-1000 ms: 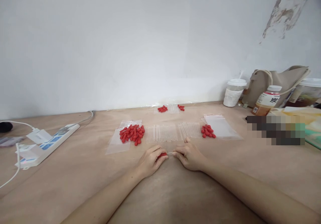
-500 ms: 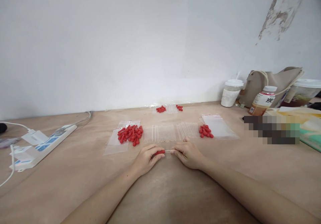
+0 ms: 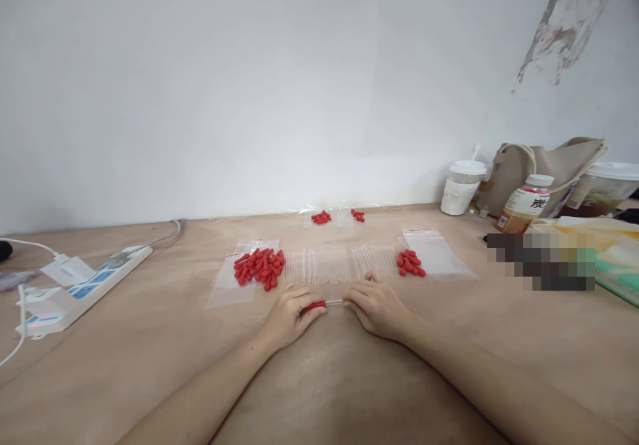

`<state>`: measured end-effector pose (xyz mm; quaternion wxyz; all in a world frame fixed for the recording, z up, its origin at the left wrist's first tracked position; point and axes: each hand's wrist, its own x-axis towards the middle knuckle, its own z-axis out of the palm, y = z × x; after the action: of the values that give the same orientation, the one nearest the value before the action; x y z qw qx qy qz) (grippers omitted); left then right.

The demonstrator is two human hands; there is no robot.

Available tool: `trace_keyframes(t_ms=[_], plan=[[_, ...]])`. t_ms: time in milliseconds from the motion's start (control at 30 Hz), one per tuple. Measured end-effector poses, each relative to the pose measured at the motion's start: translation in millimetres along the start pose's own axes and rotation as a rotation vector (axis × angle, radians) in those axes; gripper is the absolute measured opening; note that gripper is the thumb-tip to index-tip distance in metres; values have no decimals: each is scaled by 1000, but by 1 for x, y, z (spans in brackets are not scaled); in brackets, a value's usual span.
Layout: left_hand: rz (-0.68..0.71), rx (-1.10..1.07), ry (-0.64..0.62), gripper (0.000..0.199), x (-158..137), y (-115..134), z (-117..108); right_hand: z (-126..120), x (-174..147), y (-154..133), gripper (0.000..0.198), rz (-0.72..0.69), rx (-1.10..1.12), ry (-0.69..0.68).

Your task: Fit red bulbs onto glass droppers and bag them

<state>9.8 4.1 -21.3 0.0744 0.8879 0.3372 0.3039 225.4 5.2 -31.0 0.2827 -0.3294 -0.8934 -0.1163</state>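
Observation:
My left hand (image 3: 294, 313) pinches a red rubber dropper bulb (image 3: 315, 305) between thumb and fingers, low over the table. A thin clear dropper tube (image 3: 334, 302) runs from the bulb's open end to my right hand (image 3: 373, 306), whose closed fingertips grip its other end. My right fingers hide that end, and whether the tube sits inside the bulb cannot be made out. Beyond my left hand lies a large pile of red bulbs (image 3: 259, 267). Rows of clear tubes (image 3: 319, 265) lie past both hands, with a smaller pile of bulbs (image 3: 411, 263) to their right.
Clear zip bags (image 3: 439, 252) lie beside the piles. More red bulbs (image 3: 321, 217) sit near the wall. A white power strip (image 3: 94, 289) with cables is at left. A lidded cup (image 3: 462, 189), a drink bottle (image 3: 526, 202) and a beige bag (image 3: 564, 155) stand at right.
My hands have moved slightly apart, and a little more of the tube shows between them. Both keep their grip. The view has shifted slightly.

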Motion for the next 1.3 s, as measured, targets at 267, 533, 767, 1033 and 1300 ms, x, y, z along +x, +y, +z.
trace_keyframes(t_ms=[267,533,767,1033,1300], plan=[[-171,44,163,44,0,-2,-1,-19,9,22,23,369,-132,-30],[-164,88,154,14,-1,-6,0,-19,-4,86,24,975,-136,-2],[-165,92,146,13,-1,-6,1,-11,-3,78,25,907,-167,-53],[-147,89,118,11,-1,-9,0,-36,-1,94,27,1042,-128,-91],[-135,87,119,11,0,-10,1,-56,-15,127,23,1176,-40,-266]])
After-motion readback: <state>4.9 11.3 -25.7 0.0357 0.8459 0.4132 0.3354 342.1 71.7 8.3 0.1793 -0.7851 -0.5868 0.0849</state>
